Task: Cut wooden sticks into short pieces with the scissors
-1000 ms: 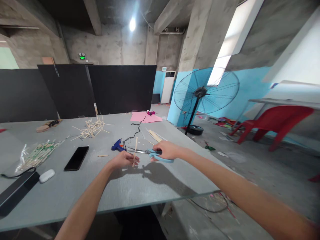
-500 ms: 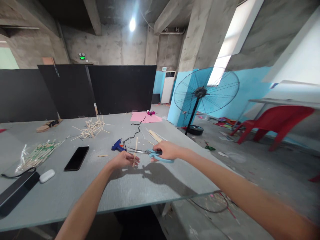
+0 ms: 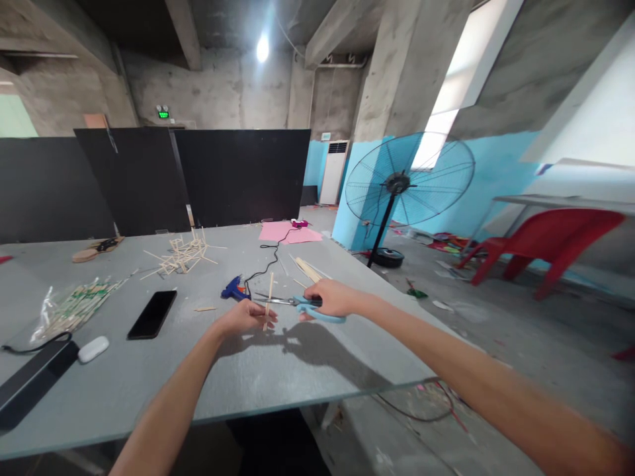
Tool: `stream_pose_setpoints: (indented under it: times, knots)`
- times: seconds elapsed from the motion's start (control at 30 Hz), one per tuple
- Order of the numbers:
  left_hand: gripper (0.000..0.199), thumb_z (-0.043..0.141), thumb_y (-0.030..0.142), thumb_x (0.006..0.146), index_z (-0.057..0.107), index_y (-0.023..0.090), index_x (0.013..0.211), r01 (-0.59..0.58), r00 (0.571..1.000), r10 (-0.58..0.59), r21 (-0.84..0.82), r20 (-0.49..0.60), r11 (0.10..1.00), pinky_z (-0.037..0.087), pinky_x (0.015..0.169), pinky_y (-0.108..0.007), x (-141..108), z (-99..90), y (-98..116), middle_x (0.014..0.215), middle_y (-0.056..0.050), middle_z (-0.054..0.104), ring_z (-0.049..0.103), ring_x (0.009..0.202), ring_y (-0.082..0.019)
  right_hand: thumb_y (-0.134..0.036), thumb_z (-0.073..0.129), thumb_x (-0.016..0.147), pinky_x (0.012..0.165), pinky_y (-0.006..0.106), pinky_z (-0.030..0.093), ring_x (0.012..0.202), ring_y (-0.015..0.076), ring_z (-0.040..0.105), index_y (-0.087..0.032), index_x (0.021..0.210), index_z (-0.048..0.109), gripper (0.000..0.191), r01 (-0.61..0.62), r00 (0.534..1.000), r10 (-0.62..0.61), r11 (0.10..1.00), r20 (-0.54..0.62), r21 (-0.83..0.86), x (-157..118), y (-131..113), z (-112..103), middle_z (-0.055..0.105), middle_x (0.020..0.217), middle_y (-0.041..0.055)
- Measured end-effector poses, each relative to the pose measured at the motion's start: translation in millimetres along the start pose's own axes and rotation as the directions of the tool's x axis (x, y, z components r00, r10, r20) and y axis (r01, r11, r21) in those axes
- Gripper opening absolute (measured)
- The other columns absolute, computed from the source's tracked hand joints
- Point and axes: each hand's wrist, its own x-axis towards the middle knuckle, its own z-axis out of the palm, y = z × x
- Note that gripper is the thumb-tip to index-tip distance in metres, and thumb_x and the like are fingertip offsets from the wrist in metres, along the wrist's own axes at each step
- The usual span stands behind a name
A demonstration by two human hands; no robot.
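Note:
My left hand (image 3: 244,316) grips a thin wooden stick (image 3: 270,288), held nearly upright above the table; whether it is one stick or two pressed together I cannot tell. My right hand (image 3: 331,299) is closed around the light blue handles of a pair of scissors (image 3: 317,314). The scissor blades point left, slightly apart, and cross the stick just above my left fingers. Right behind my left hand lies a blue glue gun (image 3: 234,289). More wooden sticks (image 3: 306,268) lie in a bundle beyond my right hand.
On the grey table (image 3: 258,377) are a stick structure (image 3: 186,254), a phone (image 3: 153,315), a bag of sticks (image 3: 79,304), a white case (image 3: 94,349), a black box (image 3: 37,383) and pink paper (image 3: 278,231). The glue gun's black cord (image 3: 270,264) runs backward. A fan (image 3: 397,184) stands right.

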Motion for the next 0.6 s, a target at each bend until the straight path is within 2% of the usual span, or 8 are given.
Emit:
stream_pose_setpoints:
  times: [0.2, 0.4, 0.6]
  knots:
    - [0.042, 0.088, 0.035, 0.072, 0.082, 0.012, 0.107, 0.019, 1.000, -0.019, -0.007, -0.001, 1.000, 0.059, 0.083, -0.036, -1.6, 0.7, 3.6, 0.098, -0.016, 0.080, 0.076, 0.094, -0.028, -0.078, 0.063, 0.081, 0.059, 0.029, 0.025, 0.058, 0.0153, 0.044, -0.020, 0.072, 0.065, 0.058, 0.011, 1.000, -0.011, 1.000, -0.009, 0.009, -0.1, 0.0, 0.0, 0.059, 0.063, 0.0016]
    - [0.048, 0.086, 0.039, 0.075, 0.081, 0.008, 0.112, 0.030, 0.999, -0.030, 0.013, -0.014, 0.999, 0.059, 0.086, -0.038, -1.5, 0.8, 3.6, 0.101, -0.019, 0.080, 0.076, 0.094, -0.028, -0.078, 0.062, 0.082, 0.059, 0.030, 0.026, 0.059, 0.0149, 0.042, -0.020, 0.071, 0.064, 0.059, 0.014, 1.000, -0.014, 1.000, -0.006, 0.013, -0.1, 0.1, 1.2, 0.060, 0.064, 0.0017]
    - [0.046, 0.086, 0.040, 0.075, 0.081, 0.011, 0.111, 0.017, 1.000, -0.017, 0.000, 0.001, 1.000, 0.059, 0.085, -0.037, -1.4, 0.5, 2.7, 0.101, -0.017, 0.080, 0.076, 0.096, -0.028, -0.078, 0.061, 0.082, 0.059, 0.030, 0.026, 0.059, 0.0152, 0.042, -0.020, 0.072, 0.065, 0.059, 0.015, 1.000, -0.015, 1.000, -0.006, 0.008, 0.5, -1.0, 0.0, 0.061, 0.065, 0.0023]
